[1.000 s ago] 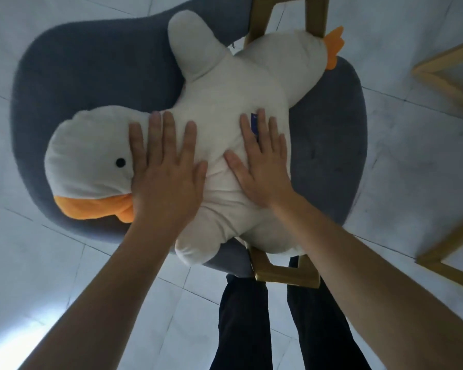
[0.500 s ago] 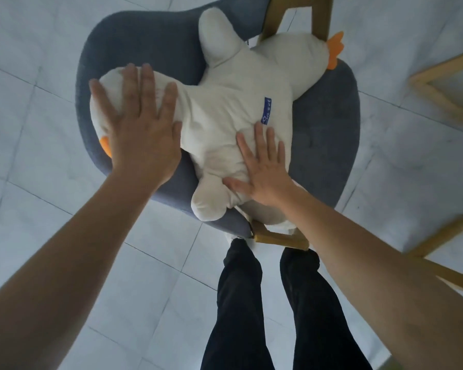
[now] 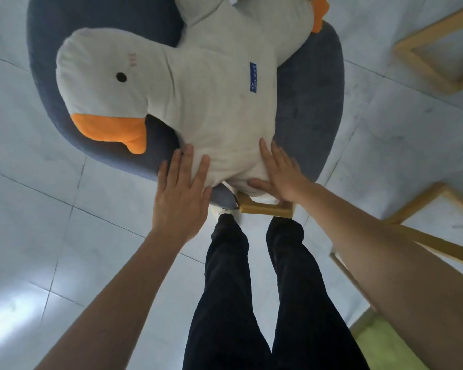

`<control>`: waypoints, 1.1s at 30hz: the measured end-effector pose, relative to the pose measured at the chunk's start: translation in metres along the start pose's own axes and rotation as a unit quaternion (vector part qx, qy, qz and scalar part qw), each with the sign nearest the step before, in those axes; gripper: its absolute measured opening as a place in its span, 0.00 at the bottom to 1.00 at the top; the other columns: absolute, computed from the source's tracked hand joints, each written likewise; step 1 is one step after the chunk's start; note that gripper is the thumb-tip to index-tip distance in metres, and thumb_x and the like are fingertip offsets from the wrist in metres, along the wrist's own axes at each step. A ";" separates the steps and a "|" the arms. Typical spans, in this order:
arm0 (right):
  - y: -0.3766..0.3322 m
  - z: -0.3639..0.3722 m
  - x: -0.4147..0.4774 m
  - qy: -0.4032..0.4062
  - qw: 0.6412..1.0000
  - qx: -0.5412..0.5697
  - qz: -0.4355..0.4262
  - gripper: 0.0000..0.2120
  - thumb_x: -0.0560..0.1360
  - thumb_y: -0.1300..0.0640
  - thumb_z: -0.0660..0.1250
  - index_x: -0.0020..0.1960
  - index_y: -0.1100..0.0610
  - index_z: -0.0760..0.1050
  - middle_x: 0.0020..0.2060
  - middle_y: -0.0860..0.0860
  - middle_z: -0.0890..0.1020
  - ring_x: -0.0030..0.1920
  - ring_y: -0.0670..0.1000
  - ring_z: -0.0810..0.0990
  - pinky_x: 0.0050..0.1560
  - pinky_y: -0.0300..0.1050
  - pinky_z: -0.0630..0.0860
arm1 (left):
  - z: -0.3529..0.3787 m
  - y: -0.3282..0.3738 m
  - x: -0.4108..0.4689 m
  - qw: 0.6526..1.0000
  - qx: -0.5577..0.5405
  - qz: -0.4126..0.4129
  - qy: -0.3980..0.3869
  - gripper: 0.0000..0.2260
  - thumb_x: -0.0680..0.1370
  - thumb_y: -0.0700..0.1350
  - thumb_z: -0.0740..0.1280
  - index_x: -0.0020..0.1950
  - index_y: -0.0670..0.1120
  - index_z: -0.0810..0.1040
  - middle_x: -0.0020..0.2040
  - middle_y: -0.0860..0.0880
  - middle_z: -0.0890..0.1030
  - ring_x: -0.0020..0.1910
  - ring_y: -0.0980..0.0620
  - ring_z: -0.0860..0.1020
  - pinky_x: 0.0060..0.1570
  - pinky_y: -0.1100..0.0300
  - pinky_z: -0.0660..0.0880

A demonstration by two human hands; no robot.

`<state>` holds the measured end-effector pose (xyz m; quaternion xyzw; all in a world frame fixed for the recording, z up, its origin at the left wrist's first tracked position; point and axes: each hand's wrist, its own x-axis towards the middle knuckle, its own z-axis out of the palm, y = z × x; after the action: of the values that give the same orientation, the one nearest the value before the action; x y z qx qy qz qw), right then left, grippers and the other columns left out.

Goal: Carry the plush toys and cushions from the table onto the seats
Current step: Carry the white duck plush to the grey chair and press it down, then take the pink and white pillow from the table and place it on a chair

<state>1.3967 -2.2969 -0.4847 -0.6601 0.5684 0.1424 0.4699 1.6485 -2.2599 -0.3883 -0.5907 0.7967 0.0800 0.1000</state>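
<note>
A big white plush duck (image 3: pixel 206 102) with an orange beak and a small blue label lies flat on the dark grey round chair seat (image 3: pixel 316 124), head to the left, orange feet at the top right. My left hand (image 3: pixel 181 193) lies flat with straight fingers at the near edge of the seat, fingertips touching the duck's lower body. My right hand (image 3: pixel 281 172) rests flat on the duck's near edge, thumb spread under the bulge. Neither hand grips anything.
The chair has light wooden legs (image 3: pixel 265 208) right in front of my dark-trousered legs. More wooden chair frames (image 3: pixel 439 52) stand to the right on the pale tiled floor. A green surface (image 3: pixel 380 343) shows at the bottom right corner.
My left hand has come off the duck's head and drawn back to the seat's near edge. My right hand slid back to the duck's near edge. The duck's face now shows.
</note>
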 end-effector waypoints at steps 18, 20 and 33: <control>0.003 -0.005 -0.011 -0.022 0.993 0.081 0.084 0.57 0.71 0.36 0.74 0.83 0.47 0.36 0.83 0.54 0.47 0.82 0.59 0.49 0.79 0.62 0.58 | 0.001 0.001 0.017 0.996 -0.065 -0.058 -0.034 0.25 0.83 0.52 0.57 0.78 0.44 0.68 0.80 0.37 0.63 0.75 0.36 0.67 0.74 0.36 0.55; 0.002 -0.019 -0.034 -0.027 0.993 0.085 0.074 0.47 0.78 0.38 0.68 0.84 0.52 0.44 0.83 0.55 0.54 0.81 0.60 0.56 0.78 0.59 0.61 | -0.018 0.004 0.015 0.984 -0.142 -0.083 -0.062 0.26 0.83 0.54 0.54 0.79 0.43 0.67 0.81 0.38 0.62 0.76 0.36 0.65 0.76 0.38 0.56; -0.088 -0.131 -0.308 0.258 0.917 0.301 0.040 0.26 0.84 0.43 0.57 0.80 0.47 0.62 0.74 0.44 0.72 0.65 0.41 0.72 0.67 0.40 0.67 | -0.259 0.051 -0.099 0.799 -0.510 -0.307 0.084 0.31 0.77 0.62 0.62 0.80 0.57 0.63 0.77 0.53 0.70 0.73 0.51 0.71 0.68 0.51 0.70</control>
<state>1.3326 -2.2168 -0.1542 -0.4778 0.7119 -0.1917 0.4777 1.6103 -2.2171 -0.1120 -0.7743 0.4229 0.3899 -0.2639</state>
